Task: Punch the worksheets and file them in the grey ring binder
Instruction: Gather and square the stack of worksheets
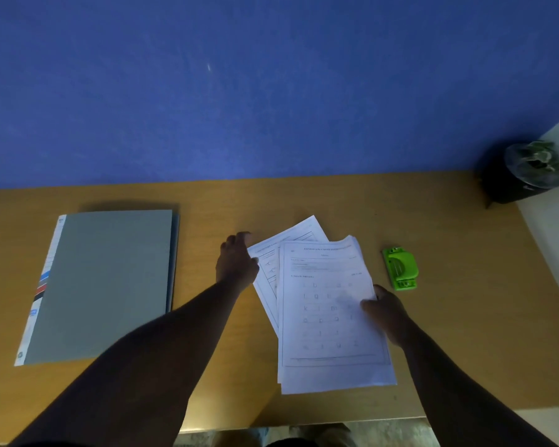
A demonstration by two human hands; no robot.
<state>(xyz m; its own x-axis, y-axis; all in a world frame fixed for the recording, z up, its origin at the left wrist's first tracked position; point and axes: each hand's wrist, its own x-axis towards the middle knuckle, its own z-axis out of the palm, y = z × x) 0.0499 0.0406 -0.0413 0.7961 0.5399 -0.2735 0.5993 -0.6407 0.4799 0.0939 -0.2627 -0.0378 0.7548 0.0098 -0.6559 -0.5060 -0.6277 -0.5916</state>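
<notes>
Resting at opposite sides of the worksheets (pixel 331 314), the two hands bracket a loose stack on the wooden table (pixel 207 201). The left hand (pixel 237 264) lies flat, fingers loosely spread, on the upper left corner of a skewed lower sheet; the right hand (pixel 386 309) pinches the right edge of the top sheets, thumb on the paper. The stack's long axis runs from the table's near edge toward its far edge, its lowest sheets fanned out leftward. The green hole punch (pixel 400 268) sits just beyond the right hand, toward the table's right edge, so that hand is the nearer one for punching. The grey ring binder (pixel 105 285) lies closed, well apart toward the left edge, with bare table between it and the left forearm. A dark potted plant (pixel 526 171) stands at the far right corner, clear of the working area.
</notes>
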